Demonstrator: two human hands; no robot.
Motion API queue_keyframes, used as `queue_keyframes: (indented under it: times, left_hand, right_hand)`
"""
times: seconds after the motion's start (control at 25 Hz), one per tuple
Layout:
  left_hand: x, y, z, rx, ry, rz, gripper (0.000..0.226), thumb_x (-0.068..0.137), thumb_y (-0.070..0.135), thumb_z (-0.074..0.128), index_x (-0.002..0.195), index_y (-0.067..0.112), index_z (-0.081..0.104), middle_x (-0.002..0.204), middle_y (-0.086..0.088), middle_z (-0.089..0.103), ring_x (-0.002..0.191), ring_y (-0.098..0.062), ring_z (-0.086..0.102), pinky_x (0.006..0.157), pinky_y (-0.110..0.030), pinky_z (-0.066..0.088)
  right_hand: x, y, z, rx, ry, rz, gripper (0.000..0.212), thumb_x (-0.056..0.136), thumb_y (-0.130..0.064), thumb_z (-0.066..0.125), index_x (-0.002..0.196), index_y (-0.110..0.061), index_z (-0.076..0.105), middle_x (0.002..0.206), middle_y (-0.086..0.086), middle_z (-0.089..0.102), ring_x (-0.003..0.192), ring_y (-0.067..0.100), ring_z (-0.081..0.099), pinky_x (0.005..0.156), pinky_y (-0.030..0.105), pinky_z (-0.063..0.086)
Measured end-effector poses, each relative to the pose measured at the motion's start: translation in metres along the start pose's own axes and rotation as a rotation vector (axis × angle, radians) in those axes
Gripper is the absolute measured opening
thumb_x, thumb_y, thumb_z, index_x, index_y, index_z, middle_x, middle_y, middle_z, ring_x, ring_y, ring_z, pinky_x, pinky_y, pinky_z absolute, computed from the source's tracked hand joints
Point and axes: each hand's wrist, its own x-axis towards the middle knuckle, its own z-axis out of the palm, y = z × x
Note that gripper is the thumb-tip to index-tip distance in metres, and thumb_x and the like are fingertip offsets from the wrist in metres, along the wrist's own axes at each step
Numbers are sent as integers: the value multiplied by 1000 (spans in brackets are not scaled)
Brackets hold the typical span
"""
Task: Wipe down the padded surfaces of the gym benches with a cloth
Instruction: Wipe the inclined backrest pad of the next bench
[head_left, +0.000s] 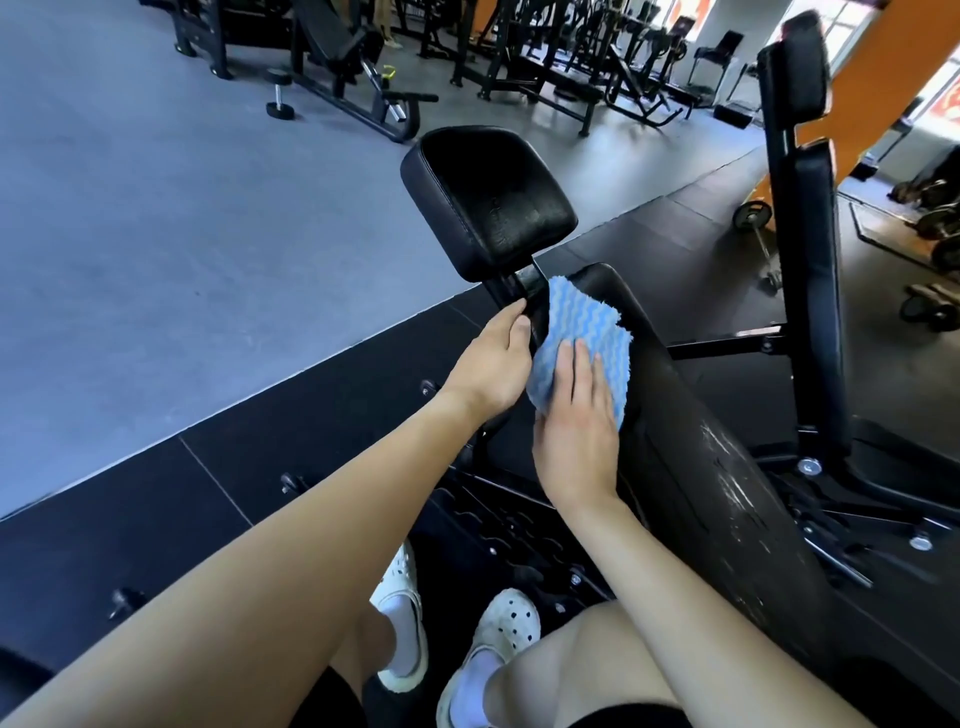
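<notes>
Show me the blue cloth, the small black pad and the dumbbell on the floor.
blue cloth (587, 327): head view, striped middle.
small black pad (493, 197): head view, centre of padding.
dumbbell (279, 95): head view, metal handle.

The long pad (701, 457) lies bare, hemmed rightward by an upright bench (810, 312).

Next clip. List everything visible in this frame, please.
seat pad: one, black, centre.
long pad: one, black, scuffed, right of centre.
cloth: one, blue and white, on the long pad.
upright bench: one, black, far right.
dumbbell: one, black, on grey floor, upper left.
machines: several, black, background.
shoes: two, white, bottom.
left hand: grips the frame post below the seat pad.
right hand: flat, pressing the cloth.
</notes>
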Motion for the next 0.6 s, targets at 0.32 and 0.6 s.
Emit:
queue_keyframes:
  times: [0.32, 0.6]
  left_hand:
    - [-5, 17, 11, 235, 32, -23, 58, 108, 37, 28, 161, 17, 20, 167, 1, 23, 154, -25, 18, 124, -37, 15]
    - [-34, 20, 29, 686, 58, 99, 76, 99, 29, 44, 158, -2, 9, 168, -18, 8, 155, -36, 5, 124, -43, 17]
  right_hand:
    - [37, -4, -50, 355, -302, 30, 85, 103, -32, 52, 162, -17, -8, 169, -2, -14, 156, 18, -14, 127, 35, -1]
    - [-26, 74, -37, 495, -431, 418, 65, 106, -58, 25, 162, -35, 2, 169, -13, -10, 156, 17, -11, 126, 42, 2]
